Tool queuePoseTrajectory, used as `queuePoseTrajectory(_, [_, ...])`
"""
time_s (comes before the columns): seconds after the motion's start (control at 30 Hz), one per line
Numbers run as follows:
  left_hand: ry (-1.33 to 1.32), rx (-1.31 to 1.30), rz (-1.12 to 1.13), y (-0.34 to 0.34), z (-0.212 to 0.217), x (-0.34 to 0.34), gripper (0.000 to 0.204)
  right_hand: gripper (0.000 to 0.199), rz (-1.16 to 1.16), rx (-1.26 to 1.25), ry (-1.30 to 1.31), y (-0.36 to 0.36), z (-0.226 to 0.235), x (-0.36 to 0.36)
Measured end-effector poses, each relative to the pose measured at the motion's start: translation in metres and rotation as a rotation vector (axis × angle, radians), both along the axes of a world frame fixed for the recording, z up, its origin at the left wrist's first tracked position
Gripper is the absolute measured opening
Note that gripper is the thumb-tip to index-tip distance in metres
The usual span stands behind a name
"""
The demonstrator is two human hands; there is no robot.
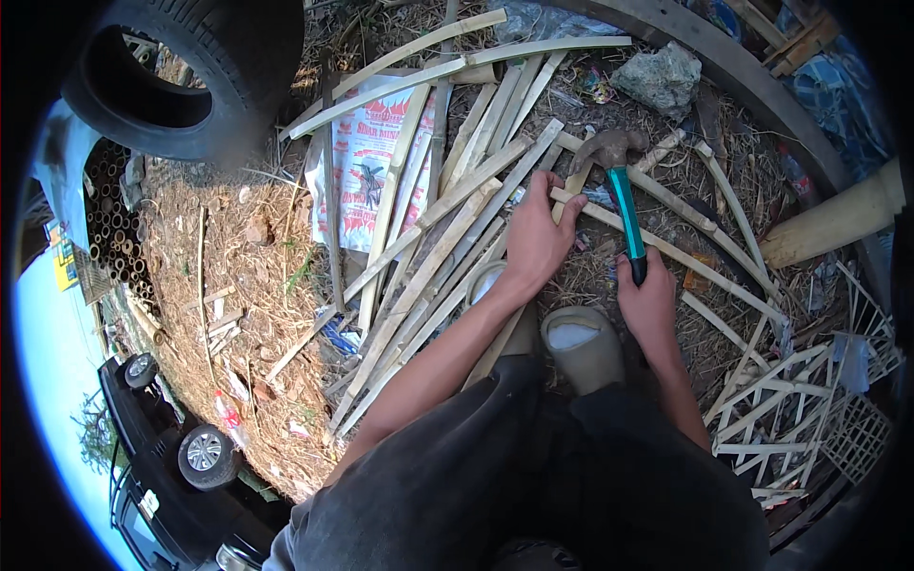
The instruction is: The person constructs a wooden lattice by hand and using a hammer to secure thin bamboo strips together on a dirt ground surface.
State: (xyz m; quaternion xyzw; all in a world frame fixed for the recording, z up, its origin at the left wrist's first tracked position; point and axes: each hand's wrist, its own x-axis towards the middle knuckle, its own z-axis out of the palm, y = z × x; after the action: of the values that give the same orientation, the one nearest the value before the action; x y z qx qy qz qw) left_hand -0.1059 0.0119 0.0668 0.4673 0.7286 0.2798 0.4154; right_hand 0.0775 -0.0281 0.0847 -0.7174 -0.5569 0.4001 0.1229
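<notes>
In the head view we see the left hand (pixel 540 233) pinching a bamboo strip (pixel 575 181), the right hand (pixel 649 303) wrapped round a hammer (pixel 624 205); right of that hand a lattice (pixel 773 386) looks assembled, while left of the left hand loose strips (pixel 425 295) lie apparently unjoined: partway, we judge

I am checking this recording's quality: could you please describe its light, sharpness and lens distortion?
Head view, centre: the bare left hand, bare right hand and teal-handled steel claw hammer are in shade but fairly sharp; head view, left: straw-littered brown ground is sunlit, blue sky bright; head view, rim: the fisheye picture turns black, and the black vehicle looks tipped sideways.
</notes>
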Motion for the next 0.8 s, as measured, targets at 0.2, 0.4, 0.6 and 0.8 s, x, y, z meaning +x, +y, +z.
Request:
queuePoseTrajectory(0.2, [0.072, -0.014, -0.017, -0.001, 0.002, 0.004, 0.041, 0.045, -0.062, -0.021, 0.01, 0.007, 0.006, -0.007])
queuePoseTrajectory(0.4, [0.031, 0.037, 0.127, -0.009, 0.011, -0.045, 0.036, 0.046, 0.007, -0.039, -0.092, 0.003, 0.003, -0.009])
queuePoseTrajectory(0.6, [0.746, 0.084, 0.232, -0.011, -0.022, -0.244, 0.033, 0.043, -0.037, -0.117, -0.011, 0.011, 0.015, -0.005])
queuePoseTrajectory(0.8, [0.743, -0.095, 0.053, -0.033, -0.026, -0.275, 0.04, 0.039, -0.013, -0.07, 0.002, 0.007, 0.003, -0.007])
